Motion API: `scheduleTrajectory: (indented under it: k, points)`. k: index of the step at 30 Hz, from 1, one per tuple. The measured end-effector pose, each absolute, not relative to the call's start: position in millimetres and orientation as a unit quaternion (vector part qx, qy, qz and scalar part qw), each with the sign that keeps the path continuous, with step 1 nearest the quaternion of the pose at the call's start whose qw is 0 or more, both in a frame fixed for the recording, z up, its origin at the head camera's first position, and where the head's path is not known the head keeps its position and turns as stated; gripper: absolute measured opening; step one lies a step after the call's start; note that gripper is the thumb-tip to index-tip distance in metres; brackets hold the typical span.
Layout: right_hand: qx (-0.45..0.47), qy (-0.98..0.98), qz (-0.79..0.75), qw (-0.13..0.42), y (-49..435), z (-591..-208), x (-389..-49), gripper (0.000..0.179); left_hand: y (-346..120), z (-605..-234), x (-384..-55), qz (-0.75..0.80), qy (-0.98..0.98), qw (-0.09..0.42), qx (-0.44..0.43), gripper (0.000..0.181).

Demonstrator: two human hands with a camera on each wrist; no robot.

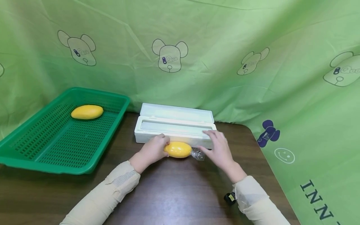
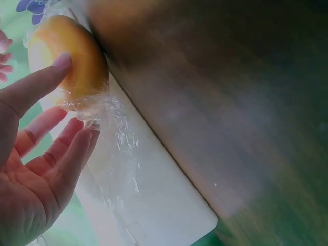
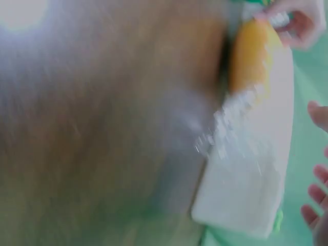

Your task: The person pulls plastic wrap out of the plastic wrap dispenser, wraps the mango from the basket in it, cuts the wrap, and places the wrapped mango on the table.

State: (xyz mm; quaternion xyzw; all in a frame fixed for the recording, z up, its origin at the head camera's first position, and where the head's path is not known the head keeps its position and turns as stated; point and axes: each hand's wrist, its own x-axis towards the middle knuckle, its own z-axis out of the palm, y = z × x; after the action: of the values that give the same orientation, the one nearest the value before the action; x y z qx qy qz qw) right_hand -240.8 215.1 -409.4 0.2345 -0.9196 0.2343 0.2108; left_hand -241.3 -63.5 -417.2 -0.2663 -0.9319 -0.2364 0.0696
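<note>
A yellow mango [image 1: 178,149] in clear plastic wrap lies before a white cling film dispenser box [image 1: 172,137]. My left hand [image 1: 153,149] grips the mango's left end, and in the left wrist view the thumb presses on the mango [image 2: 84,56] while wrap bunches near the other fingers. From the right end of the mango sticks out a crumpled tail of plastic wrap [image 1: 198,154]. Just beyond that tail my right hand [image 1: 219,150] is spread with fingers apart, near the box's right end. In the right wrist view its fingers [image 3: 320,195] hold nothing, and the picture is blurred.
At the left stands a green plastic basket [image 1: 118,125] with another yellow mango [image 1: 87,112] in it. The box's lid [image 1: 177,112] is raised at the back. A green printed curtain [image 1: 208,78] hangs behind the brown table [image 1: 168,193].
</note>
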Motion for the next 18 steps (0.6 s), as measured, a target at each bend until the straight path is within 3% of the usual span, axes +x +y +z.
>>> scheduleTrajectory:
  k: [10, 18]
  points:
    - [0.101, -0.953, 0.282, 0.051, 251.5, -404.8, -265.4, 0.089, -62.7, -413.0, -235.3, -0.244, -0.931, 0.061, -0.266, 0.036]
    - [0.090, -0.962, 0.253, 0.058, 253.9, -412.5, -271.4, 0.079, -61.7, -412.5, -232.6, -0.247, -0.927, 0.068, -0.275, 0.036]
